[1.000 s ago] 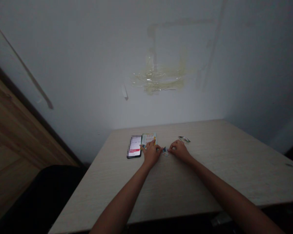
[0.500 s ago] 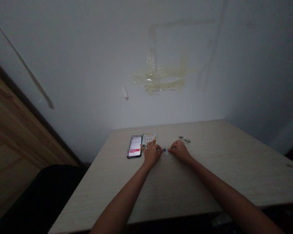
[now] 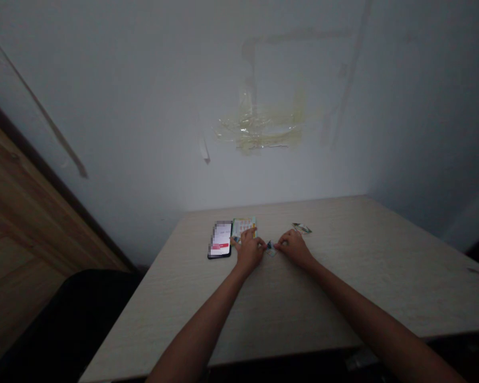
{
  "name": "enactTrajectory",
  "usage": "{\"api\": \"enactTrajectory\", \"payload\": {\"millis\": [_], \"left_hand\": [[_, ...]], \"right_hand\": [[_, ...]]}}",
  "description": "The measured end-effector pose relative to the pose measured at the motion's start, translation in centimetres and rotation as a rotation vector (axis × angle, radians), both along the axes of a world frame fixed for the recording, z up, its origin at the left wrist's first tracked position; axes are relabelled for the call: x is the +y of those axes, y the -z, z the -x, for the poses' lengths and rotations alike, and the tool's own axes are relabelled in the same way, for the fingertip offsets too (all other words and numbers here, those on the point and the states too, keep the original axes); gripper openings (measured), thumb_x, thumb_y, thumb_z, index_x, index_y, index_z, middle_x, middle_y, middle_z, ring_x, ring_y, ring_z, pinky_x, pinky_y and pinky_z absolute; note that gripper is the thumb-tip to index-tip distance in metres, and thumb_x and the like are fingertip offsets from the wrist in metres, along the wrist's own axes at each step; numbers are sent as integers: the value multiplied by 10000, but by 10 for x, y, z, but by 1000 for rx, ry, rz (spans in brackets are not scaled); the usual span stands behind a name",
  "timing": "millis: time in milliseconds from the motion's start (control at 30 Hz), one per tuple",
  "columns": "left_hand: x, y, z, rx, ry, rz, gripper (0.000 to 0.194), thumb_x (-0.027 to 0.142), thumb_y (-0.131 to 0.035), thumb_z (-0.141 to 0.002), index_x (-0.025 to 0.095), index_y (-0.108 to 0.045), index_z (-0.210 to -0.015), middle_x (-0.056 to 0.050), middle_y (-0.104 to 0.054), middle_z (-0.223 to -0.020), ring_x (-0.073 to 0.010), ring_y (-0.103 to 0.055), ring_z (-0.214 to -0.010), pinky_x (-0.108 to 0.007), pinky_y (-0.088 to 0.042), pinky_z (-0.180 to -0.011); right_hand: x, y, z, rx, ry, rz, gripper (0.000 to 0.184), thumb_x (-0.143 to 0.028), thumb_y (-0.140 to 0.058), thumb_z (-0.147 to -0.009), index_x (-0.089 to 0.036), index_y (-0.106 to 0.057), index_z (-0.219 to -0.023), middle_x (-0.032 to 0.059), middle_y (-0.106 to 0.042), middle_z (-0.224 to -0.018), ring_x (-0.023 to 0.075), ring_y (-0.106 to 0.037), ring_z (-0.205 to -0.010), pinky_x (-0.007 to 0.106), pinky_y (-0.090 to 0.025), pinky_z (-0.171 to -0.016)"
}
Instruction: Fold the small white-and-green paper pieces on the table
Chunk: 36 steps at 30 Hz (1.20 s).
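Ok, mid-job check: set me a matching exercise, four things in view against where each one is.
1. phone
2. small patterned piece
3. printed card
4. clear tape

A. between the left hand and the right hand
B. on the wall
C. just left of the printed card
D. partly covered by the left hand

Pairs: 1-C, 2-A, 3-D, 4-B

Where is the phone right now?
In the head view, the phone lies on the table, left of centre and toward the wall, immediately left of the printed card and the left hand.
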<state>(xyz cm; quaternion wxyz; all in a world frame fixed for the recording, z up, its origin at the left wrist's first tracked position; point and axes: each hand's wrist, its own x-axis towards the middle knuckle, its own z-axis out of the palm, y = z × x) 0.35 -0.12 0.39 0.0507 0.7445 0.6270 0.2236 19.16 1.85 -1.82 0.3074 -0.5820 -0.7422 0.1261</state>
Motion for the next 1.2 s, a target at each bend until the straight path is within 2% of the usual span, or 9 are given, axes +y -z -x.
{"api": "enactTrajectory", "payload": {"millis": [267, 667, 1200], "left_hand": [[3, 1, 0, -8, -27, 14, 172, 405, -636, -848, 272, -744, -857, -68, -438, -1479, -329, -316, -1374, -752, -79, -1068], [2, -1, -2, -2, -42, 42, 198, 413, -646, -842, 241, -744, -844, -80, -385, -1519, -336, -257, -1413, -733, -70, -1078], [3, 2, -5, 20, -48, 22, 220, 421, -627, -850, 224, -727, -848, -84, -399, -1512, -339, -255, -1418, -747, -62, -1074]], "right_hand": [[4, 1, 2, -39, 36, 8, 239, -410, -688, -767, -182, -756, -787, 96, -648, -958, 237, -550, -996, 341, -375, -938], [3, -2, 6, -38, 68, 25, 228, -395, -707, -731, -171, -751, -746, 110, -651, -957, 253, -555, -1002, 362, -386, -943], [3, -3, 7, -39, 68, 50, 227, -382, -706, -741, -161, -750, -767, 123, -635, -980, 268, -532, -1028, 378, -370, -961]]}}
